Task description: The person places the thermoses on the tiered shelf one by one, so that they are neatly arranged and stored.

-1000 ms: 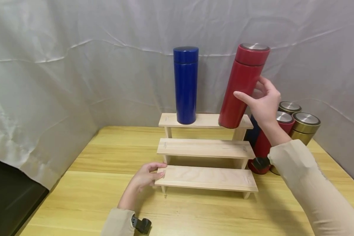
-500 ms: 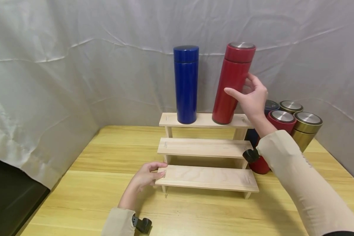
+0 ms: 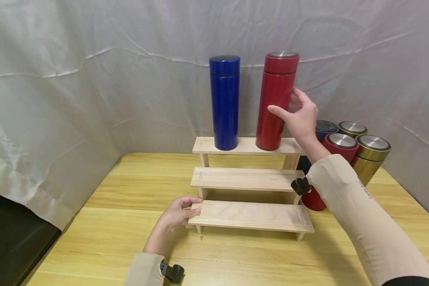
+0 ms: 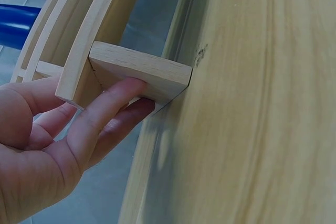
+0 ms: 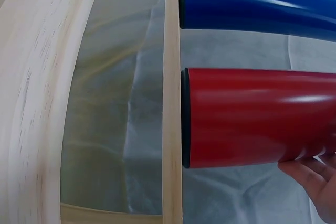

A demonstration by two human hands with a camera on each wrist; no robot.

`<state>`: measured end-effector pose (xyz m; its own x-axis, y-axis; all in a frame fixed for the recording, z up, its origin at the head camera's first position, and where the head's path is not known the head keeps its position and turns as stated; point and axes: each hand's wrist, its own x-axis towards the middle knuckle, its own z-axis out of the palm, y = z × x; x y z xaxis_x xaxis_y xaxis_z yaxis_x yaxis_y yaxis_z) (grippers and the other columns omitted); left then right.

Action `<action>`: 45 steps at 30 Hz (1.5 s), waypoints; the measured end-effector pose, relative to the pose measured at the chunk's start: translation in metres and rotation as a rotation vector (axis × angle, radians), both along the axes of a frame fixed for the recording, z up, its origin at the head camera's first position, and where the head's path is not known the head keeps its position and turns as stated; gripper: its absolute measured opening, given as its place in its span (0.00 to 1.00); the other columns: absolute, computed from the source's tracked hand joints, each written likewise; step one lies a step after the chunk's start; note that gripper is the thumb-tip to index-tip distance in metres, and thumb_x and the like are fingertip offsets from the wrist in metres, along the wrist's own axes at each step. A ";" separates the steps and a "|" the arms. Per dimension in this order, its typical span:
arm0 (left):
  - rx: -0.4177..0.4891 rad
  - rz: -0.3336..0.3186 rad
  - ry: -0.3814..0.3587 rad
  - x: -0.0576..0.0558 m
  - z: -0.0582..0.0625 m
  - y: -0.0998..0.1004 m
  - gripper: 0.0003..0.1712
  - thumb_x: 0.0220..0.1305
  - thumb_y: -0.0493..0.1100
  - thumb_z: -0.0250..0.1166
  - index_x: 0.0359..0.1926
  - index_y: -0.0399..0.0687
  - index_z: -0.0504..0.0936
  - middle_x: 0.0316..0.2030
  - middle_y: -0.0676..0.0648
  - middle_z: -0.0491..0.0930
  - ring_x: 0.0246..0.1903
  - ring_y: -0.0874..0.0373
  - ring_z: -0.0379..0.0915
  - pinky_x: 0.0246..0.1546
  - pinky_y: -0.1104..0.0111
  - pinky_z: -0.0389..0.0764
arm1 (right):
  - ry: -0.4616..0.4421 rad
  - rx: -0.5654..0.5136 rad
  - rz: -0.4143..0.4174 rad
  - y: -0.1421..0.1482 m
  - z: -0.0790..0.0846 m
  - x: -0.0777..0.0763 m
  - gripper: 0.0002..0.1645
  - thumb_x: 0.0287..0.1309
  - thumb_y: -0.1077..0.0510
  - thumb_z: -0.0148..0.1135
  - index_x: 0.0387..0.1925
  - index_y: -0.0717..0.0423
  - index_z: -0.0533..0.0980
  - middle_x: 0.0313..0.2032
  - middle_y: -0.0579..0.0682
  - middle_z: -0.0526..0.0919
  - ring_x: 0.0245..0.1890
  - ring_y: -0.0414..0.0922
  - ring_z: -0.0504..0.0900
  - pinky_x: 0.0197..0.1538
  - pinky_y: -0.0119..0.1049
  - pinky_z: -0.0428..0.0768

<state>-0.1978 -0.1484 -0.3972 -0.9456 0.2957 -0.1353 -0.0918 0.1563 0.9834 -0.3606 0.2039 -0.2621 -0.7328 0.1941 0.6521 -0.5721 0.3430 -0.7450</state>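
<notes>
My right hand (image 3: 302, 119) grips a red thermos bottle (image 3: 276, 99) with a silver-topped lid, thumb across its front and fingers behind. The bottle stands nearly upright on the top step of a three-tier wooden stand (image 3: 252, 177), its base right at the board in the right wrist view. To its left on the same step is a blue thermos bottle (image 3: 225, 103). My left hand (image 3: 176, 214) holds the left end of the stand's lowest step, thumb on top; in the left wrist view its fingers (image 4: 113, 100) reach the support leg underneath.
Right of the stand, several more thermos bottles are grouped: a second red bottle (image 3: 340, 147), a gold bottle (image 3: 372, 157), another gold one behind, and a dark blue one (image 3: 325, 128). A pale cloth (image 3: 146, 99) hangs behind the wooden table (image 3: 111, 246). A black object (image 3: 14, 234) lies at the left.
My right hand has moved the red bottle left along the top step, and the bottle has gone from tilted to nearly upright. The left hand stays in place on the stand.
</notes>
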 end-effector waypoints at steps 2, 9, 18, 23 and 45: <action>0.002 -0.002 0.000 0.000 0.000 0.000 0.19 0.56 0.35 0.61 0.49 0.33 0.73 0.53 0.34 0.67 0.33 0.57 0.73 0.25 0.71 0.75 | 0.006 0.008 0.009 0.001 -0.001 -0.001 0.40 0.38 0.45 0.71 0.58 0.33 0.66 0.53 0.41 0.74 0.47 0.43 0.75 0.46 0.37 0.76; 0.002 0.000 -0.001 -0.001 0.001 0.001 0.19 0.56 0.35 0.61 0.50 0.33 0.73 0.54 0.34 0.67 0.32 0.58 0.73 0.24 0.71 0.74 | 0.009 0.021 0.082 0.000 0.006 0.010 0.39 0.42 0.49 0.70 0.59 0.35 0.65 0.55 0.41 0.71 0.51 0.43 0.73 0.48 0.37 0.75; -0.006 0.003 0.000 -0.001 0.001 0.000 0.19 0.56 0.34 0.61 0.50 0.33 0.73 0.54 0.34 0.67 0.30 0.58 0.72 0.23 0.73 0.73 | -0.064 0.040 0.114 -0.026 0.041 0.068 0.39 0.47 0.53 0.67 0.62 0.47 0.63 0.55 0.52 0.72 0.52 0.46 0.72 0.52 0.37 0.71; -0.004 0.004 -0.003 -0.001 0.000 -0.001 0.19 0.56 0.35 0.61 0.50 0.33 0.73 0.53 0.34 0.67 0.29 0.58 0.72 0.26 0.68 0.77 | -0.099 0.074 0.116 -0.028 0.046 0.077 0.38 0.51 0.54 0.64 0.63 0.49 0.60 0.56 0.54 0.70 0.54 0.46 0.70 0.54 0.37 0.69; 0.003 -0.011 -0.007 -0.001 0.002 -0.001 0.20 0.57 0.35 0.61 0.50 0.33 0.72 0.55 0.32 0.65 0.27 0.59 0.71 0.24 0.72 0.73 | -0.110 0.118 0.031 -0.010 0.031 0.093 0.30 0.56 0.50 0.57 0.58 0.54 0.63 0.51 0.57 0.72 0.48 0.47 0.73 0.44 0.32 0.76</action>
<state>-0.1985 -0.1495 -0.3956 -0.9415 0.3063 -0.1405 -0.0966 0.1541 0.9833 -0.2671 0.1938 -0.2315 -0.8052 0.0976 0.5849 -0.5011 0.4153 -0.7592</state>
